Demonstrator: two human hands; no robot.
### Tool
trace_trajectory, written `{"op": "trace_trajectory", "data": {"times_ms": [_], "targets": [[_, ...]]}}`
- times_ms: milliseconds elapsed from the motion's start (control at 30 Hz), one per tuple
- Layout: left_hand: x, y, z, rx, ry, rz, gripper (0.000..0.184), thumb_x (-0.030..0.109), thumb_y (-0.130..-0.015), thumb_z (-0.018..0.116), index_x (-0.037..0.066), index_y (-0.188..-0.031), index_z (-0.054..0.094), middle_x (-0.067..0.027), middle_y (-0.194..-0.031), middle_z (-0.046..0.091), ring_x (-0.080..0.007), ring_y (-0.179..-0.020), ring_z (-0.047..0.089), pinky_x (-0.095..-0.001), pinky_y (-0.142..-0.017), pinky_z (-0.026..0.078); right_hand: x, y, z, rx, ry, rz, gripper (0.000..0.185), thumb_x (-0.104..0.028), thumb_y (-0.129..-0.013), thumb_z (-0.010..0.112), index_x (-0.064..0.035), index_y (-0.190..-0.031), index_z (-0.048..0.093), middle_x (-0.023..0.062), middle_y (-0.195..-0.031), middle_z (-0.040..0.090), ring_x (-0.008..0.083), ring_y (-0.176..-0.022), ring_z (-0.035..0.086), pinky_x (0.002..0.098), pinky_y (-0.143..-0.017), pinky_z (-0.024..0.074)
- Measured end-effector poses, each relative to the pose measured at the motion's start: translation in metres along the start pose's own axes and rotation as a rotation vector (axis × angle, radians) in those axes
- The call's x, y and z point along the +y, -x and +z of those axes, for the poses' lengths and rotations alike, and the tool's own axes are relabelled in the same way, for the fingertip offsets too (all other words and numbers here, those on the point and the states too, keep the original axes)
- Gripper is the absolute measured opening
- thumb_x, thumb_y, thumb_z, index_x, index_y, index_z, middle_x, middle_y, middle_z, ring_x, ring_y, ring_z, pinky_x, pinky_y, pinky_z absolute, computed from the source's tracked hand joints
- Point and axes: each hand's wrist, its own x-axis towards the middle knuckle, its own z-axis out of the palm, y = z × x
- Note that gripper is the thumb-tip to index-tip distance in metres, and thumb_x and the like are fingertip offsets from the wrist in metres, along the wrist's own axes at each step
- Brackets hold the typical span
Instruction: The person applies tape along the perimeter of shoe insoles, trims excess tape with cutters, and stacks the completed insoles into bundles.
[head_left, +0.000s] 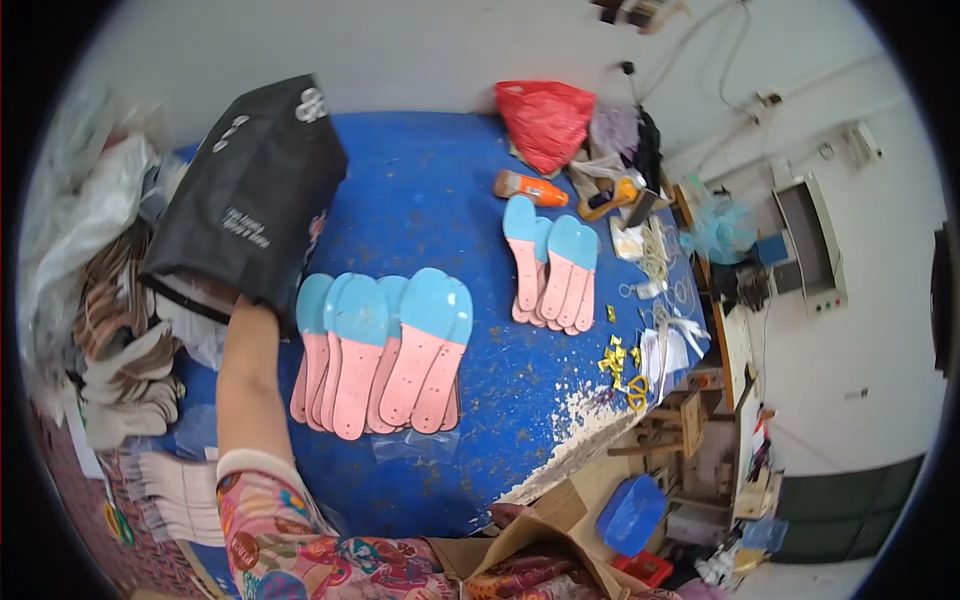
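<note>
My left forearm (252, 370) reaches up into the opening of a black bag (245, 180) with white print. The left hand is inside the bag, so its fingers are hidden. Right of that arm lies a large group of pink insoles with blue heels (360, 350), stacked and fanned out on the blue table (420, 190). A smaller group of the same insoles (565, 270) lies farther right. At the table's front edge, beside a cardboard box (550, 525), a small part of my right hand (511, 513) shows; its fingers cannot be made out.
Piles of pale and brown insoles (130, 380) crowd the left side. At the back right are a red plastic bag (545, 120) and an orange bottle (530, 188). Yellow scissors (637, 392) lie near the chipped right edge. A blue bin (632, 513) stands below.
</note>
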Motion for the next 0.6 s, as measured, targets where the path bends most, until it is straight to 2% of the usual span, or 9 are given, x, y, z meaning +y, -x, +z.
{"op": "trace_trajectory", "data": {"times_ms": [133,233,267,300,333,367,433,500,600], "targets": [[-0.029,0.041,-0.016,0.117,-0.057,0.097,0.036,0.021,-0.079,0.05,0.009,-0.112,0.055,-0.0137,-0.118,0.052,-0.0302,-0.106,0.05,-0.042,-0.083,0.041,-0.045,0.008,0.016,0.066,0.236,-0.035,0.033,-0.024,-0.083,0.056,-0.0097,-0.113,0.057,0.0111,-0.093,0.064,0.0178,-0.083,0.062,0.0278,-0.072,0.0479],[-0.044,0.085,-0.032,0.223,-0.11,0.156,0.038,0.021,-0.078,0.052,0.007,-0.114,0.054,-0.0141,-0.116,0.054,-0.0301,-0.105,0.052,-0.0406,-0.082,0.042,-0.083,0.009,0.022,0.143,0.472,-0.352,0.033,-0.025,-0.083,0.057,-0.0112,-0.113,0.057,0.0141,-0.097,0.063,0.0222,-0.084,0.063,0.0307,-0.072,0.0491],[0.004,0.082,-0.12,-0.085,0.169,-0.518,0.037,0.021,-0.081,0.052,0.005,-0.114,0.052,-0.019,-0.101,0.059,-0.0361,-0.092,0.056,-0.0395,-0.076,0.043,-0.101,0.015,0.026,0.154,0.44,-0.368,0.033,-0.025,-0.083,0.057,-0.0112,-0.113,0.057,0.0141,-0.097,0.063,0.0222,-0.084,0.063,0.0307,-0.072,0.0491],[0.02,0.109,-0.145,0.235,0.283,-0.684,0.034,0.02,-0.082,0.053,0.004,-0.112,0.05,-0.0213,-0.091,0.06,-0.0408,-0.086,0.055,-0.0422,-0.071,0.044,-0.12,0.021,0.029,0.144,0.347,-0.464,0.033,-0.025,-0.083,0.057,-0.0109,-0.113,0.057,0.0139,-0.097,0.063,0.023,-0.085,0.063,0.0314,-0.073,0.049],[0.028,0.136,-0.173,0.105,0.064,-0.821,0.033,0.016,-0.081,0.055,0.005,-0.112,0.05,-0.0208,-0.091,0.06,-0.0397,-0.087,0.055,-0.0416,-0.072,0.043,-0.137,0.027,0.033,0.134,0.253,-0.564,0.033,-0.024,-0.083,0.058,-0.0106,-0.113,0.057,0.0138,-0.097,0.063,0.0238,-0.085,0.063,0.0321,-0.074,0.049],[0.05,0.16,-0.195,0.224,0.12,-0.757,0.028,0.011,-0.081,0.054,0.003,-0.108,0.052,-0.0181,-0.09,0.061,-0.0341,-0.083,0.058,-0.0384,-0.071,0.044,-0.151,0.032,0.035,0.09,0.191,-0.592,0.039,-0.023,-0.083,0.059,-0.0109,-0.119,0.052,0.0149,-0.103,0.061,0.0252,-0.089,0.061,0.0327,-0.075,0.0485],[0.09,0.21,-0.218,0.182,0.17,-0.603,0.027,0.005,-0.077,0.057,-0.004,-0.103,0.056,-0.018,-0.094,0.061,-0.032,-0.086,0.059,-0.036,-0.077,0.045,-0.175,0.054,0.045,0.051,0.096,-0.638,0.045,-0.022,-0.082,0.059,-0.0113,-0.124,0.048,0.0161,-0.109,0.059,0.0266,-0.093,0.06,0.0332,-0.077,0.0479],[0.171,0.229,-0.244,0.006,0.66,-0.64,0.03,0.0,-0.074,0.058,-0.003,-0.105,0.058,-0.0171,-0.097,0.061,-0.0298,-0.088,0.058,-0.033,-0.076,0.046,-0.192,0.085,0.051,0.013,0.09,-0.769,0.06,-0.023,-0.081,0.061,-0.0091,-0.133,0.034,0.0199,-0.123,0.048,0.0306,-0.103,0.054,0.0341,-0.084,0.0446],[0.286,0.238,-0.285,-0.308,0.709,-0.216,0.036,0.001,-0.069,0.062,0.007,-0.105,0.061,-0.015,-0.088,0.063,-0.0276,-0.078,0.061,-0.0321,-0.072,0.048,-0.17,0.111,0.063,0.196,0.196,-1.048,0.072,-0.023,-0.078,0.065,-0.0095,-0.137,0.026,0.0174,-0.125,0.046,0.0244,-0.104,0.051,0.0331,-0.081,0.0459]]}}
